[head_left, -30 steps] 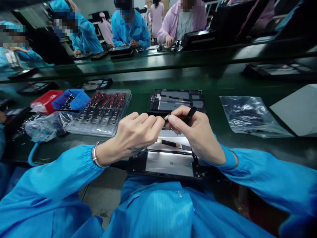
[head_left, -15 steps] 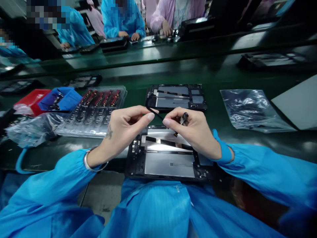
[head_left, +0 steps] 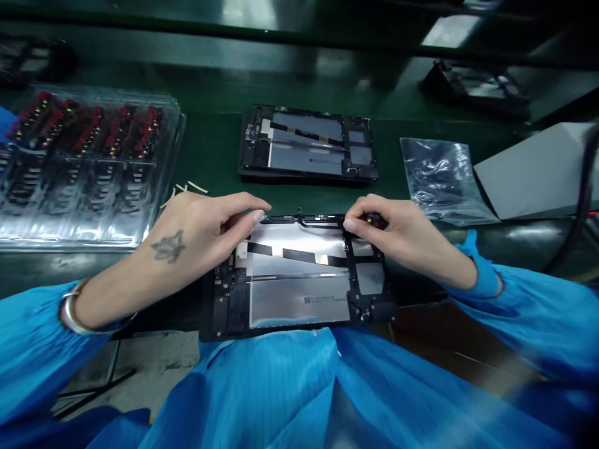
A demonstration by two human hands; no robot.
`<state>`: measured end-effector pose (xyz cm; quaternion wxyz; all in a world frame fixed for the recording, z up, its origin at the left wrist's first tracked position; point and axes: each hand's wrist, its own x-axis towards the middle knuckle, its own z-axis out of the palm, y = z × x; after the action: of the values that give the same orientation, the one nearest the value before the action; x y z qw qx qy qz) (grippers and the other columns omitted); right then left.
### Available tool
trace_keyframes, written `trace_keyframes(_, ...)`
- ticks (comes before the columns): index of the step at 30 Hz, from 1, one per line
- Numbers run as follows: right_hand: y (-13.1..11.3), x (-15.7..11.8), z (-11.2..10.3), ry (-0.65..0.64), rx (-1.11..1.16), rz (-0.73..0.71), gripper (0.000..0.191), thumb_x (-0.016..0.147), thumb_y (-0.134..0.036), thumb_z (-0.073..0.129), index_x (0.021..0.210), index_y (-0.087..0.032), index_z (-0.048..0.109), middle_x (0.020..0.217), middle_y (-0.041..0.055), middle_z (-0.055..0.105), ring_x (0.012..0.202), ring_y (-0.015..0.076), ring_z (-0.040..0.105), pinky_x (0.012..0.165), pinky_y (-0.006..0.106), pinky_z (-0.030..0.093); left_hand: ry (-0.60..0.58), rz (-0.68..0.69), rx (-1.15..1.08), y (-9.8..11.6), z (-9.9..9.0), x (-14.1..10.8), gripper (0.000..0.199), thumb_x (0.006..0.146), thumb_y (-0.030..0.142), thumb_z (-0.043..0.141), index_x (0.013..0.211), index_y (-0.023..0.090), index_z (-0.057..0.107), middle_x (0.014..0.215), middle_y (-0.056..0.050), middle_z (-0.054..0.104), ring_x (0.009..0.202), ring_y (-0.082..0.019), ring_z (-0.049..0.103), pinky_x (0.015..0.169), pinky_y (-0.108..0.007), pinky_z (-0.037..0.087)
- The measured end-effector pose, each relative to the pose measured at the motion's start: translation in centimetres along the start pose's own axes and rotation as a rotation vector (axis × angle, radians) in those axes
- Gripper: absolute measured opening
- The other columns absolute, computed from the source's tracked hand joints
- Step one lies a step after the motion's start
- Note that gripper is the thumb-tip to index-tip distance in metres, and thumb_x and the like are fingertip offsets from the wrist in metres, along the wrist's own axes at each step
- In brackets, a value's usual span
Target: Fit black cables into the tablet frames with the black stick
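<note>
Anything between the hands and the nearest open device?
Nothing visible. The left hand is by the far edge of the open device, toward its left end; the right hand, with a small dark part, is toward its right. The plastic tray lies left, the second device beyond.

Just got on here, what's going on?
A person has both bare hands at the far edge of an open, tablet-like device. The left hand is at its far left; whether it grips anything is unclear. The right hand, near the far right corner, has a small dark part in its curled fingers. A similar open device lies beyond, with a clear tray of parts to the left.
</note>
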<state>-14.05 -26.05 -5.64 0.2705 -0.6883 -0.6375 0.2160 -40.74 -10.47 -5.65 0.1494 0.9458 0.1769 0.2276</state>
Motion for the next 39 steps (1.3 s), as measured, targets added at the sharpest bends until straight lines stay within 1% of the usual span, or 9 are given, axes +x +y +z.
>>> trace_keyframes(5, 0.7, -0.6, -0.5, -0.059, 0.009, 0.091, 0.025, 0.093, -0.044, 0.06, 0.085, -0.022, 0.068, 0.084, 0.0032, 0.07, 0.074, 0.0181, 0.061, 0.064, 0.031, 0.043, -0.042, 0.0, -0.026, -0.2, 0.4, 0.2, 0.027, 0.1, 0.035, 0.051, 0.109, 0.023, 0.074, 0.081, 0.0, 0.077, 0.055, -0.014, 0.065, 0.05, -0.024, 0.041)
trace_keyframes(9, 0.8, -0.3, -0.7, -0.086, -0.001, 0.101, 0.024, 0.092, -0.043, 0.062, 0.084, -0.021, 0.069, 0.083, 0.0023, 0.07, 0.073, 0.0171, 0.062, 0.064, 0.03, 0.043, -0.088, 0.084, -0.069, -0.1, 1.0, 0.4, 0.025, 0.101, 0.028, 0.048, 0.106, 0.019, 0.071, 0.096, -0.003, 0.076, 0.081, -0.018, 0.07, 0.068, -0.026, 0.049)
trace_keyframes(14, 0.5, 0.1, -0.6, -0.096, -0.048, 0.114, 0.022, 0.091, -0.04, 0.062, 0.081, -0.022, 0.07, 0.074, 0.0012, 0.069, 0.063, 0.0154, 0.059, 0.057, 0.03, 0.038, -0.193, 0.202, -0.111, -0.2, 2.0, 0.6, 0.026, 0.103, 0.025, 0.045, 0.116, 0.016, 0.065, 0.116, -0.008, 0.068, 0.106, -0.02, 0.064, 0.087, -0.029, 0.051)
trace_keyframes(17, 0.4, 0.2, -0.6, -0.101, -0.068, 0.124, 0.022, 0.09, -0.04, 0.063, 0.08, -0.022, 0.07, 0.07, 0.0008, 0.067, 0.06, 0.0149, 0.057, 0.055, 0.029, 0.037, -0.24, 0.235, -0.098, -0.2, 2.4, 0.6, 0.027, 0.104, 0.025, 0.043, 0.123, 0.016, 0.059, 0.133, -0.011, 0.06, 0.121, -0.022, 0.058, 0.098, -0.032, 0.05)
trace_keyframes(19, 0.4, 0.2, -0.5, -0.101, -0.078, 0.115, 0.023, 0.09, -0.041, 0.063, 0.08, -0.022, 0.07, 0.07, 0.0008, 0.067, 0.06, 0.0147, 0.057, 0.055, 0.029, 0.037, -0.264, 0.247, -0.065, -0.1, 2.7, 0.6, 0.027, 0.104, 0.026, 0.043, 0.126, 0.016, 0.056, 0.14, -0.012, 0.056, 0.127, -0.023, 0.055, 0.102, -0.035, 0.049)
trace_keyframes(22, 0.5, 0.3, -0.5, -0.101, -0.09, 0.099, 0.023, 0.09, -0.041, 0.063, 0.08, -0.022, 0.07, 0.069, 0.0008, 0.066, 0.059, 0.0144, 0.056, 0.054, 0.03, 0.036, -0.274, 0.288, -0.007, 0.0, 3.2, 0.6, 0.027, 0.105, 0.026, 0.041, 0.126, 0.015, 0.055, 0.143, -0.013, 0.054, 0.128, -0.026, 0.055, 0.103, -0.04, 0.05)
trace_keyframes(26, 0.4, 0.3, -0.5, -0.108, -0.111, 0.114, 0.024, 0.091, -0.041, 0.062, 0.081, -0.021, 0.07, 0.067, 0.0007, 0.065, 0.057, 0.0137, 0.054, 0.054, 0.03, 0.034, -0.278, 0.363, 0.036, 0.0, 3.6, 0.8, 0.026, 0.105, 0.023, 0.04, 0.124, 0.013, 0.054, 0.145, -0.014, 0.053, 0.126, -0.026, 0.057, 0.103, -0.041, 0.051)
trace_keyframes(33, -0.3, 0.4, -0.7, -0.174, -0.157, 0.164, 0.027, 0.093, -0.041, 0.056, 0.088, -0.019, 0.07, 0.075, 0.0017, 0.067, 0.064, 0.0146, 0.058, 0.058, 0.029, 0.037, -0.272, 0.451, 0.146, -0.1, 3.7, 1.1, 0.024, 0.103, 0.017, 0.041, 0.124, 0.011, 0.053, 0.146, -0.015, 0.052, 0.13, -0.027, 0.054, 0.105, -0.039, 0.051)
trace_keyframes(39, -0.2, 0.5, -0.8, -0.183, -0.158, 0.171, 0.028, 0.094, -0.041, 0.055, 0.088, -0.019, 0.07, 0.077, 0.0022, 0.068, 0.067, 0.0155, 0.059, 0.058, 0.029, 0.037, -0.286, 0.484, 0.199, -0.2, 3.9, 1.0, 0.022, 0.103, 0.016, 0.041, 0.121, 0.013, 0.052, 0.149, -0.013, 0.05, 0.132, -0.025, 0.051, 0.107, -0.036, 0.048)
